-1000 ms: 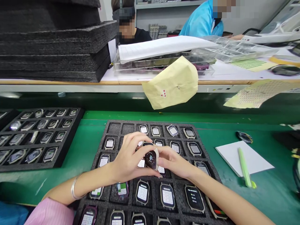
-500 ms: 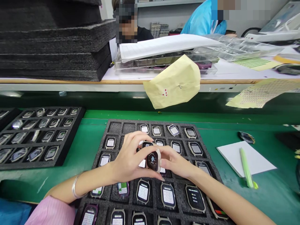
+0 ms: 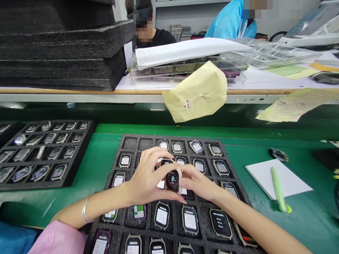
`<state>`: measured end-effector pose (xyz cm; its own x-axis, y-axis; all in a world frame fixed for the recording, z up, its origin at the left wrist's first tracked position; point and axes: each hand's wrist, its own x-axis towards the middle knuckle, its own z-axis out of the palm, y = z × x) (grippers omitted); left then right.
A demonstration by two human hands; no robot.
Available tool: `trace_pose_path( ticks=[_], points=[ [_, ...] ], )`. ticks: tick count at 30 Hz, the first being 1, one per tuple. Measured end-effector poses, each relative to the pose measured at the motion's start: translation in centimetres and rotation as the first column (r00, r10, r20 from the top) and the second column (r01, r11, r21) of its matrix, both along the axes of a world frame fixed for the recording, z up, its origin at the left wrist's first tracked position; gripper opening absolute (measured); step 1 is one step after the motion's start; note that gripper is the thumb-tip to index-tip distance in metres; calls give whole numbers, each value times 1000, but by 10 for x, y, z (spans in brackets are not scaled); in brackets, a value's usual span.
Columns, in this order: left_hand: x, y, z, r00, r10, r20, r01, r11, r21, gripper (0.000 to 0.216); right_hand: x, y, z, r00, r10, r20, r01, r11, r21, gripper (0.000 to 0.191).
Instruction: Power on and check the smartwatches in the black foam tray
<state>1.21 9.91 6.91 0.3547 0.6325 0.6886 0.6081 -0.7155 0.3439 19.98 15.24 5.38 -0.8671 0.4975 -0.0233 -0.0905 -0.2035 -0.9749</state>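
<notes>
L hand (image 3: pixel 144 178) + R hand (image 3: pixel 200 184) fingers gripping watch (image 3: pixel 173 180) btwn them; foam tray (image 3: pixel 145 144) under fingers, some cells blocked; white pad (image 3: pixel 261 176), green pen (image 3: pixel 277 188) R of fingers.

Foam tray (image 3: pixel 145 144) cut off at 6 o'clock, second tray (image 3: pixel 82 150) at 9, foam stack (image 3: pixel 60 46) at 10; left hand (image 3: pixel 148 173) hides some watches (image 3: pixel 160 184) mid-tray, dial text on held watch (image 3: pixel 172 181) too small to read, person in blue (image 3: pixel 225 21) head-cropped at 1.
</notes>
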Motion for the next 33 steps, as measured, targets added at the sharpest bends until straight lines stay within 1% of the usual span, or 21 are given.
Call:
trace_pose_path(
  ticks=[4,12,20,25,33],
  points=[
    [1,0,0,1000,11,-8,-11,1000,3,58,0,-1,0,1000,-17,23,17,1000,-17,47],
    [0,0,0,1000,17,-4,-17,1000,-4,58,0,-1,-3,999,-28,34,28,1000,-8,46],
    [2,-1,-1,1000,-7,9,7,1000,-7,59,0,-1,-4,998,-60,34,60,998,-5,42],
    [1,-1,-2,1000,7,-11,-7,1000,-23,57,1,-1,-6,998,-36,47,37,999,-21,44],
    [3,-1,-3,1000,-8,-2,8,1000,6,60,0,0,-4,997,-65,35,63,997,47,39]
  ],
)
